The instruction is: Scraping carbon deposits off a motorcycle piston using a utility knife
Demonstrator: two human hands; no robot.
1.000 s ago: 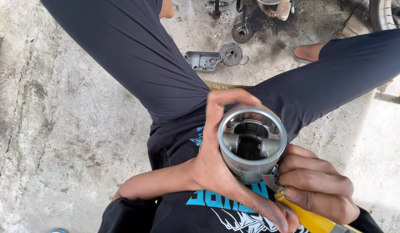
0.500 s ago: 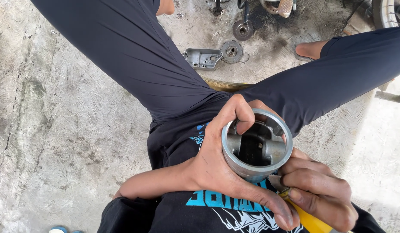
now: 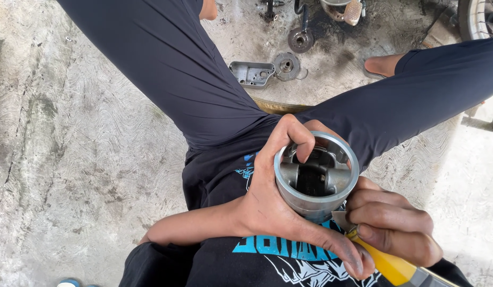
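A view from above looks down at a person sitting on a rough grey concrete floor, legs in dark trousers spread apart. The left hand is wrapped around a shiny metal piston, held over the lap with its hollow open side facing up; the thumb runs along the piston's near side and one fingertip hooks over the rim into the cavity. Inside the hollow, the two pin bosses and a dark gap between them show. The right hand is closed around a tool with a yellow handle, gripped just below and to the right of the piston. The tool's thin metal blade touches the piston's outer wall near its lower edge. Below the hands is a dark shirt with a blue and white print. Toward the far edge of the floor, between the legs, lie a grey metal cover and a round metal disc just beside it, well apart from the hands. Another dark round part lies farther on, and a bare foot rests on the right.
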